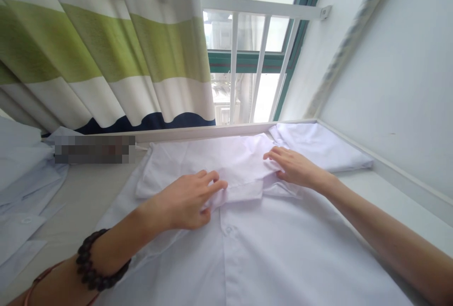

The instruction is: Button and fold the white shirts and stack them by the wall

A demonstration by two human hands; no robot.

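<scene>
A white buttoned shirt lies spread before me, its button front running down the middle. Its far part is folded over into a wide white band. On the near edge of that band rests my left hand, fingers bent and thumb apart from them. My right hand touches the band's right end, its fingers stretched over the cloth and the thumb lower down. Neither hand visibly grips the fabric. A dark bead bracelet circles my left wrist.
A folded white garment lies at the far right corner, by the wall. More white clothing is piled at the left. Behind stand a raised ledge, a striped curtain and white window bars. One patch at left is blurred.
</scene>
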